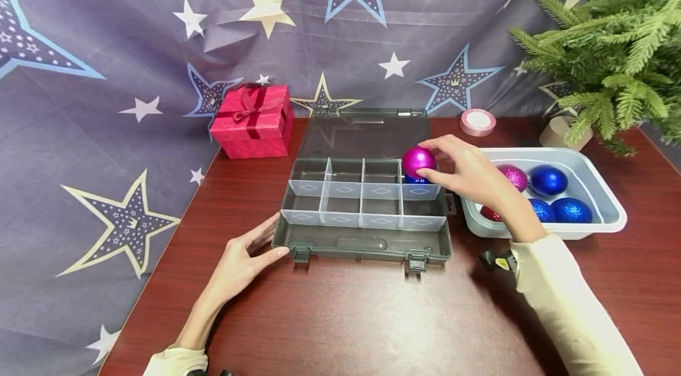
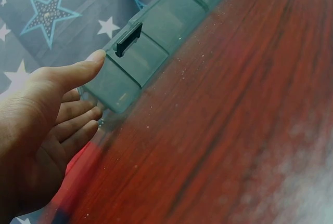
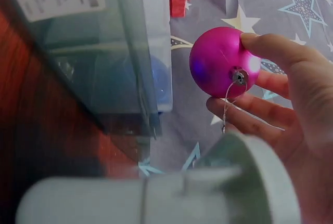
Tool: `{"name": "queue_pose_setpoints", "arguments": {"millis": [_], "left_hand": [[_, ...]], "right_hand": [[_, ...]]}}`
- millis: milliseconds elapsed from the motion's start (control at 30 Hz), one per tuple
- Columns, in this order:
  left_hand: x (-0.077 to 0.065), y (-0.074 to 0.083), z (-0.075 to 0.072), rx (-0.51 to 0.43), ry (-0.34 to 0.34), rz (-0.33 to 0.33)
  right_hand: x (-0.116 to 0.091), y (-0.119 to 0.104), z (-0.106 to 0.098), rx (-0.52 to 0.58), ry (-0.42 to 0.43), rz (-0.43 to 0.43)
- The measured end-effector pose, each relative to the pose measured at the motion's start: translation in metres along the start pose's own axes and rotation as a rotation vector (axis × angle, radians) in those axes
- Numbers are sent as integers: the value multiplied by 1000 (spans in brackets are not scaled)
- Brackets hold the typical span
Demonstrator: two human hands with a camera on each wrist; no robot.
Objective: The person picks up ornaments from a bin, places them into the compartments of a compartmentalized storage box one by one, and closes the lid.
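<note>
My right hand (image 1: 468,166) pinches a shiny magenta Christmas ball (image 1: 418,161) between thumb and fingers, over the back right of the compartment box (image 1: 362,243). Its silver cap and string loop show in the right wrist view. Just beneath it, a blue ball (image 1: 416,179) sits in the back right compartment, partly hidden. The box is dark, see-through plastic with clear dividers, and its lid (image 1: 367,133) lies folded back. My left hand (image 1: 239,263) touches the box's front left corner, thumb at the front, straight fingers along the left side.
To the right, a white tub (image 1: 612,210) contains several blue, pink and red balls, some glittery. A red gift box (image 1: 255,122) stands back left. Behind the tub are a pink ribbon roll (image 1: 477,122) and an artificial fir tree (image 1: 612,57). A star-patterned cloth (image 1: 159,98) hangs behind the table.
</note>
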State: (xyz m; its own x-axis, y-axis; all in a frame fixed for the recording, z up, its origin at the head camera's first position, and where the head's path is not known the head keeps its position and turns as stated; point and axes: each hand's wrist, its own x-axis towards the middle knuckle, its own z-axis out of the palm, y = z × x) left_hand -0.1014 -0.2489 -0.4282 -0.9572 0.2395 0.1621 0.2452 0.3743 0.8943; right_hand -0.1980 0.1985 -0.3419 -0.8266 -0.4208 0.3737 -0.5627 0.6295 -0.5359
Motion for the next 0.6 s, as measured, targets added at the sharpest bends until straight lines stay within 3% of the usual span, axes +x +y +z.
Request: {"name": "queue_pose_setpoints", "arguments": {"millis": [600], "left_hand": [[0,0,0,15,3,-9]], "right_hand": [[27,-9,26,24,-81,-16]]}}
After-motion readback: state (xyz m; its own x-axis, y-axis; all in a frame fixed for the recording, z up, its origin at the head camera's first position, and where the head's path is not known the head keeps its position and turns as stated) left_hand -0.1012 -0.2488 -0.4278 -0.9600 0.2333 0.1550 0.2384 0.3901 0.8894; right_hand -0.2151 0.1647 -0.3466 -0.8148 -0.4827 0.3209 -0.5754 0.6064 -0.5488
